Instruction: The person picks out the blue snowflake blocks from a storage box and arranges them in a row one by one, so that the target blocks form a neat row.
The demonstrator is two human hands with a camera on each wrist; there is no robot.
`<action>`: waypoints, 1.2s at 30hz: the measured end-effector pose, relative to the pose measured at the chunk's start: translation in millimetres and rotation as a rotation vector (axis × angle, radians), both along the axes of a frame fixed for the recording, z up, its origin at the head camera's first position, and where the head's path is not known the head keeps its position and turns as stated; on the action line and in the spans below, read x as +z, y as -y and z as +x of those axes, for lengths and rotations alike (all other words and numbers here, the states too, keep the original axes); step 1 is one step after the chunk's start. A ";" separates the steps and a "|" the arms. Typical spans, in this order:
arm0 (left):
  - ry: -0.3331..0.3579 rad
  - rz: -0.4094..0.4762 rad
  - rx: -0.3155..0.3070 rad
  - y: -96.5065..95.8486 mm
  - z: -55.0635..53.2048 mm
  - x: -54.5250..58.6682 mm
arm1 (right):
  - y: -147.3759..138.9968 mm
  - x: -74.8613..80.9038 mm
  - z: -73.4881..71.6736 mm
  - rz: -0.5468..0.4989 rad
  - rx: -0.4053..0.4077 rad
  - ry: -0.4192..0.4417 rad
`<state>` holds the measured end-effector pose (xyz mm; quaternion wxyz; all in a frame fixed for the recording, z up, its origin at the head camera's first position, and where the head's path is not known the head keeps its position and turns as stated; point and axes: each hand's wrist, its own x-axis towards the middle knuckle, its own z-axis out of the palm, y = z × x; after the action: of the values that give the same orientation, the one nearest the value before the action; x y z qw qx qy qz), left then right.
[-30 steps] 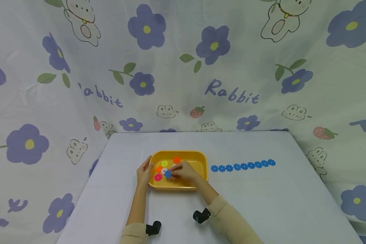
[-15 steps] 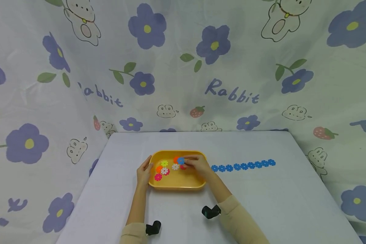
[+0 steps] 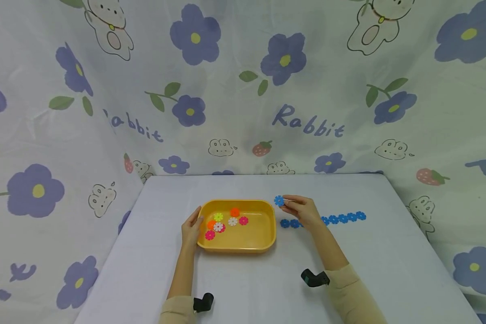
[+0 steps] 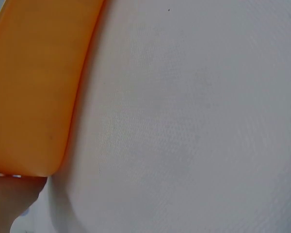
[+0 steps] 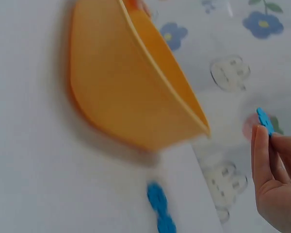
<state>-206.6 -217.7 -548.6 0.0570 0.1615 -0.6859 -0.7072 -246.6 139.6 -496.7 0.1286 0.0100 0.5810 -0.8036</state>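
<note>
My right hand (image 3: 301,210) pinches a blue snowflake disc (image 3: 279,200) between thumb and fingertips, raised just past the right rim of the yellow tray (image 3: 251,236). In the right wrist view the same disc (image 5: 265,121) is tilted nearly edge-on. My left hand (image 3: 191,229) grips the tray's left end, its thumb at the rim; only a piece of that hand (image 4: 12,199) shows in the left wrist view. A row of blue snowflake discs (image 3: 343,219) lies on the white table right of the tray, partly hidden behind my right hand.
Inside the tray lie loose discs: a yellow-green one (image 3: 218,217), orange ones (image 3: 235,212), white ones (image 3: 232,221) and pink ones (image 3: 209,235), mostly toward its left. A patterned cloth (image 3: 243,103) hangs behind the white table (image 3: 243,288).
My right hand has lifted the blue snowflake disc out of the tray and carried it right, past the rim. My left hand has stayed at the tray's left end.
</note>
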 end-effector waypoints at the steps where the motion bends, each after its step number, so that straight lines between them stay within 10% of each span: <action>1: 0.002 0.001 0.001 0.0 -0.1 -0.1 | -10.8 0.3 0.6 -0.006 -0.019 0.000; 12: 0.016 0.004 -0.001 1.0 0.5 -1.9 | -127.8 5.1 20.9 -0.131 -0.185 0.018; 21: 0.029 -0.018 -0.008 0.6 0.1 -1.5 | -219.4 -32.5 22.0 -0.018 -0.444 0.105; 36: 0.021 -0.010 -0.010 -0.4 0.3 2.4 | -252.7 -45.7 24.7 0.161 -0.666 0.357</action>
<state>-206.3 -217.3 -546.1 0.0468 0.1653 -0.6907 -0.7025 -221.9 392.3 -542.5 -0.0416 0.3478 0.5756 -0.7389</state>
